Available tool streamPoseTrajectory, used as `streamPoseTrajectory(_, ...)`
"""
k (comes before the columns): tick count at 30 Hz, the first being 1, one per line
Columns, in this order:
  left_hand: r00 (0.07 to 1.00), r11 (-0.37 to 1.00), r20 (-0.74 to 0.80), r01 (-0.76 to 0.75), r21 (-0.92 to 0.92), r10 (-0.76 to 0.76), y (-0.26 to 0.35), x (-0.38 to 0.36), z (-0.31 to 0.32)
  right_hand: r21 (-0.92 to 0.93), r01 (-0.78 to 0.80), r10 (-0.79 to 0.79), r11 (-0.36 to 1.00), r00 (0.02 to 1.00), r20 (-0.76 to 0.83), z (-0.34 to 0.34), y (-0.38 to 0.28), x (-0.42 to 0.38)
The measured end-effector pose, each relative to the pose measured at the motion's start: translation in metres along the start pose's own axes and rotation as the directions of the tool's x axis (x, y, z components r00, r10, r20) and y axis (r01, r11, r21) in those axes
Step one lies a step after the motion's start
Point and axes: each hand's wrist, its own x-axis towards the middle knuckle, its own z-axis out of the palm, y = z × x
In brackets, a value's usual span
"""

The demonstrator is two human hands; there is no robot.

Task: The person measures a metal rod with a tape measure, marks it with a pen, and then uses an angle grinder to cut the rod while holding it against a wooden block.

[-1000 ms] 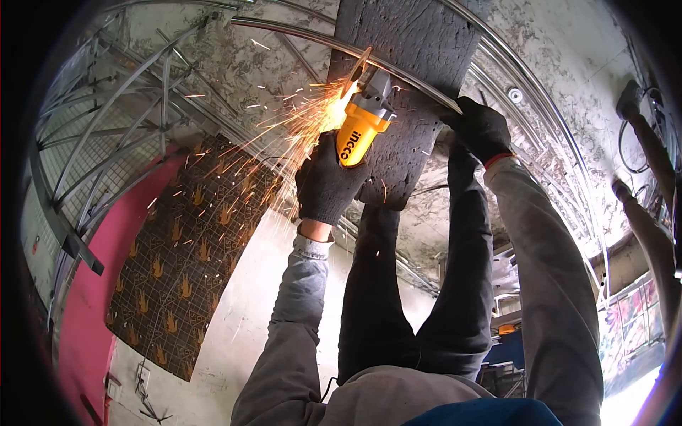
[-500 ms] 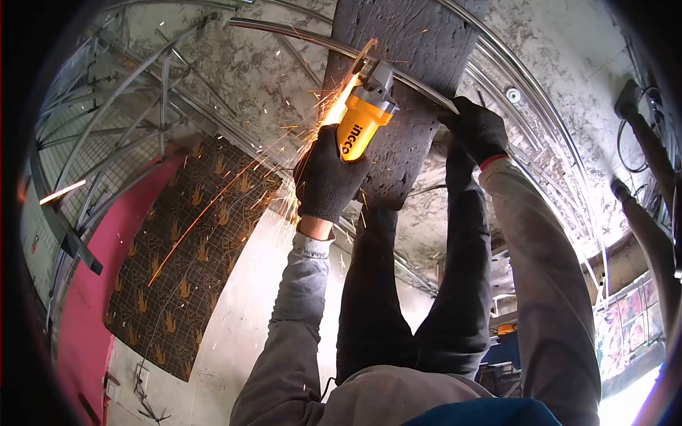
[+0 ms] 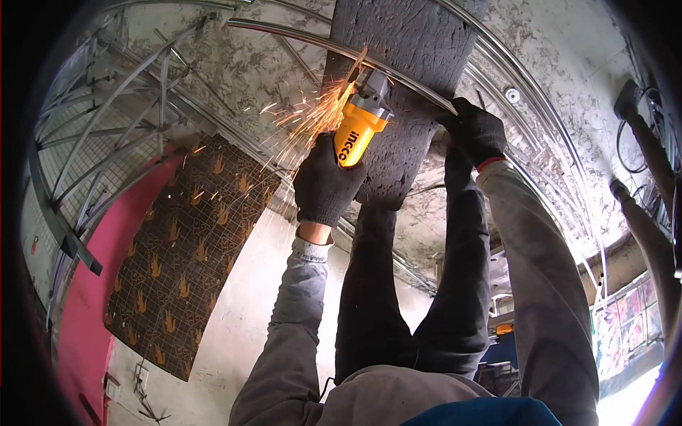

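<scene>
My left hand (image 3: 327, 179), in a black glove, is wrapped round the body of a yellow angle grinder (image 3: 357, 133). The grinder's head meets a thin curved metal tube (image 3: 298, 32), and orange sparks (image 3: 320, 113) spray down and to the left. Most of the disc is hidden by the sparks and the head. My right hand (image 3: 479, 131), also gloved in black, is closed on the right end of that tube. Beneath the tube lies a dark, worn wooden plank (image 3: 408, 153), which reaches back toward me between the two hands.
Bundles of long curved metal tubes (image 3: 536, 78) lie on the right. A welded metal frame (image 3: 117, 142) stands at the left, by a dark printed sheet (image 3: 192, 263) and a pink panel (image 3: 106, 255). A small round disc (image 3: 512, 95) rests on the stained floor. Another person's legs (image 3: 646, 142) are at the far right.
The grinder and my left hand have shifted slightly down toward me. The spark spray is smaller and less bright. My right hand has barely moved.
</scene>
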Motion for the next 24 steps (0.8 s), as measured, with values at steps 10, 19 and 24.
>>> streamPoseTrajectory(10, 1.000, 1.000, 0.002, 0.011, -0.016, -0.011, 0.0007, -0.0012, -0.0009, -0.043, -0.013, 0.012, 0.999, 1.000, -0.023, 0.0030, -0.0013, -0.0003)
streamPoseTrajectory(19, 1.000, 1.000, -0.015, -0.012, -0.028, 0.011, -0.0011, -0.0007, 0.0011, -0.062, -0.042, 0.043, 0.997, 0.999, 0.005, 0.0003, -0.0053, -0.0010)
streamPoseTrajectory(24, 1.000, 1.000, -0.012, -0.001, -0.020, 0.001, 0.0012, -0.0008, 0.0000, -0.085, -0.080, 0.086, 0.993, 0.994, 0.071, 0.0001, -0.0049, 0.0000)
